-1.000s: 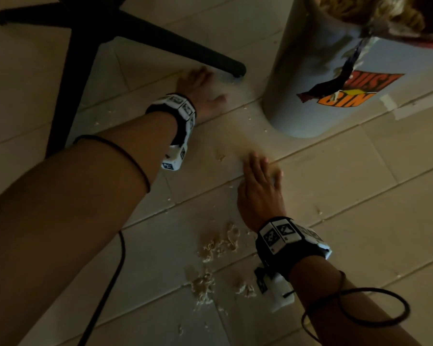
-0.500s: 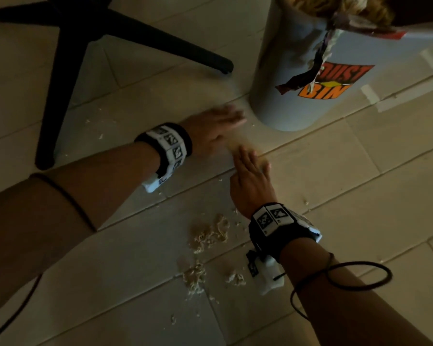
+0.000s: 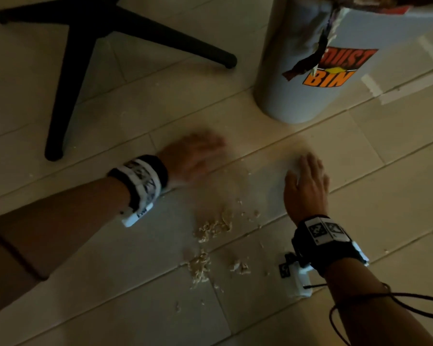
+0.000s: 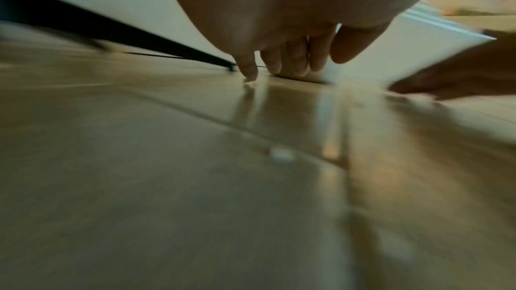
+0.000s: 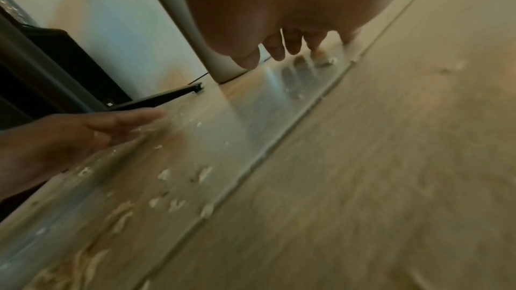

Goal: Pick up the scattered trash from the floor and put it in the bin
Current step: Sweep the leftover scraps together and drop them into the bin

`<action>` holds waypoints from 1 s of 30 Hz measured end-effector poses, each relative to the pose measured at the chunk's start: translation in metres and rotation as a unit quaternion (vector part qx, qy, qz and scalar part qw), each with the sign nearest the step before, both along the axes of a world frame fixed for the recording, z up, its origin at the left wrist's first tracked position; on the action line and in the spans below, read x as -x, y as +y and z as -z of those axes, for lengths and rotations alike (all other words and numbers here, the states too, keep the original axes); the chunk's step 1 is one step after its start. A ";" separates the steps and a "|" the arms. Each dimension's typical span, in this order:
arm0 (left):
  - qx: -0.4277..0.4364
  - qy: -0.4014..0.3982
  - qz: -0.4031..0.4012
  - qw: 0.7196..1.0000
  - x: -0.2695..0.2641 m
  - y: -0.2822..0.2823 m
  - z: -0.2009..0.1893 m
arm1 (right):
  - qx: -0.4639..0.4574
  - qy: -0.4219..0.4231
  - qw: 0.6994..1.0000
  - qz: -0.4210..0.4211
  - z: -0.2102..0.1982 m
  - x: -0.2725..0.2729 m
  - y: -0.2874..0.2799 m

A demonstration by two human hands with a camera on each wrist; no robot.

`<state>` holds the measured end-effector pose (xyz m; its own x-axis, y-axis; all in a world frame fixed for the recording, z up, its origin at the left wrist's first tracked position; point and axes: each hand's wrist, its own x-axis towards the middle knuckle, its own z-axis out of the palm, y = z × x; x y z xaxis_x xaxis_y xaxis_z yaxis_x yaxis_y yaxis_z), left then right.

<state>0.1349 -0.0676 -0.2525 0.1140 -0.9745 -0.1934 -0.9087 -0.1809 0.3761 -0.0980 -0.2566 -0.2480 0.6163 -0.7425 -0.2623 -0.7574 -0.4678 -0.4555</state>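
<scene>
Trash (image 3: 214, 228) litters floor — bin (image 3: 308, 71) label reads "DUST BIN".

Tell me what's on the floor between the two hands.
Between the left hand and the right hand lies floor tile with a grout line and a few small crumbs. The head view shows it; the bigger crumb piles sit nearer the person.

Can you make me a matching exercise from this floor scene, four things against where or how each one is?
1. bin
2. chair base
3. left hand
4. noodle scraps

a. black, spread legs
b. blurred, fingers on the floor
c. white, orange lettering
d. scattered between the forearms

Pairs: 1-c, 2-a, 3-b, 4-d
</scene>
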 end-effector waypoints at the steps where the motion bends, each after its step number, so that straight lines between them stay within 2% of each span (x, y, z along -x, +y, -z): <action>1: 0.011 -0.004 -0.098 0.995 -0.017 0.012 -0.007 | 0.004 0.011 1.000 -0.010 0.002 0.003 0.002; 3: 0.018 -0.022 -0.253 0.967 -0.057 0.034 -0.022 | 0.004 0.029 0.999 -0.035 0.005 0.006 0.010; 6: 0.001 -0.063 -0.393 0.918 -0.112 0.060 -0.025 | 0.000 0.044 0.998 -0.050 0.006 0.007 0.019; 8: -0.040 -0.059 -0.467 0.881 -0.132 0.071 -0.021 | -0.001 0.054 0.997 -0.050 0.006 0.009 0.021; 10: -0.077 -0.023 -0.526 0.847 -0.141 0.079 -0.015 | -0.003 0.064 0.996 -0.055 0.005 0.010 0.020; 12: -0.120 -0.021 -0.539 0.833 -0.143 0.085 -0.007 | -0.003 0.072 0.995 -0.064 0.005 0.011 0.020; 15: -0.144 -0.047 -0.509 0.848 -0.135 0.078 -0.002 | 0.005 0.073 0.995 -0.066 0.007 0.011 0.022; 17: -0.129 -0.048 -0.448 0.884 -0.115 0.062 -0.006 | 0.008 0.079 0.995 -0.063 0.009 0.009 0.024; 21: -0.130 -0.043 -0.257 0.957 -0.031 0.030 -0.006 | 0.006 0.089 0.995 -0.054 0.011 0.001 0.028; 23: -0.137 -0.035 -0.141 0.980 0.021 0.023 -0.008 | 0.007 0.094 0.994 -0.053 0.011 0.000 0.029; 25: -0.142 -0.028 -0.029 0.989 0.058 0.023 -0.012 | 0.009 0.095 0.994 -0.053 0.010 0.000 0.029; 27: -0.094 -0.008 -0.010 0.995 0.052 0.022 -0.016 | 0.011 0.096 0.993 -0.062 0.010 0.002 0.030; 28: -0.058 -0.006 -0.039 0.998 0.037 0.021 -0.015 | 0.013 0.096 0.993 -0.068 0.010 0.003 0.031; 30: 0.001 0.003 -0.161 0.987 -0.009 0.013 -0.016 | 0.018 0.099 0.992 -0.076 0.011 0.004 0.031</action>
